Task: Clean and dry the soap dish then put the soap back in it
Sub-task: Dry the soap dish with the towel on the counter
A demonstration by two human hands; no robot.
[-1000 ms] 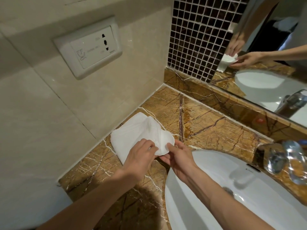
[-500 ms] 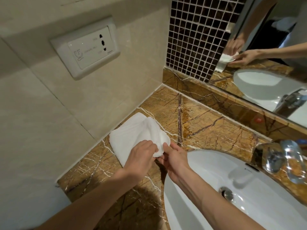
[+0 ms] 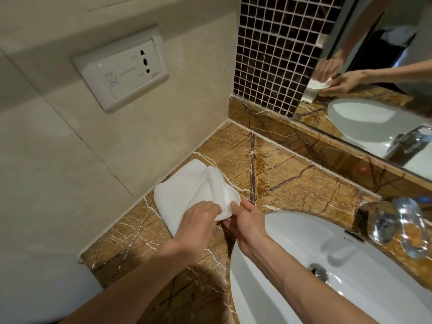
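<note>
We hold the white soap dish [image 3: 230,202] in our right hand [image 3: 249,224], fingers gripping its near rim, just above the brown marble worktop [image 3: 292,183] near its left edge, beside the basin [image 3: 292,265]. Our left hand [image 3: 198,223] has its fingers closed on the white towel [image 3: 187,192], pressing a fold against the dish; the towel's rest lies along the worktop's wall edge.

Countertop [image 3: 292,183] is glossy brown marble with white veins, towel [image 3: 187,190] is soft matt white cloth — sink [image 3: 292,265] is smooth shiny white ceramic, faucet [image 3: 397,220] polished chrome, socket plate [image 3: 121,71] smooth white plastic, mosaic tiles [image 3: 271,54] dark and glossy.
</note>
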